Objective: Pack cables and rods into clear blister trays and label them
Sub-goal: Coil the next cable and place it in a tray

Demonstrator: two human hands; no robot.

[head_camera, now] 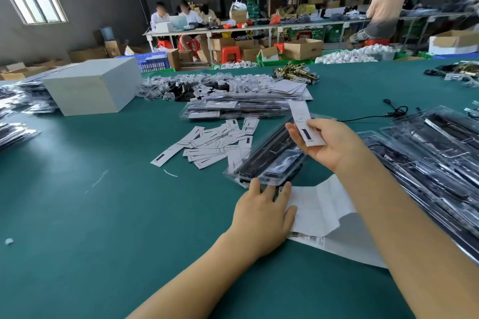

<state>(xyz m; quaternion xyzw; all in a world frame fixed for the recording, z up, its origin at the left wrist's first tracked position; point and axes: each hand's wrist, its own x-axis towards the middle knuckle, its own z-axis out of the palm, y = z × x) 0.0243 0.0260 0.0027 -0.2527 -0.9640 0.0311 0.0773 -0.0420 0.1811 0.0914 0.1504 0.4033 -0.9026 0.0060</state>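
A clear blister tray (269,160) with black parts inside lies slanted on the green table in front of me. My left hand (263,215) rests at its near end, fingertips touching the tray's edge. My right hand (329,145) hovers above the tray's far half and pinches a white label card (304,124) with a black bar printed on it. A loose heap of the same label cards (215,145) lies to the left of the tray.
Filled blister trays (427,153) are piled at the right, more (241,109) stacked behind the labels. A white sheet (324,215) lies under my right forearm. A white box (96,85) stands back left. A black cable (388,111) trails right. People work at far tables.
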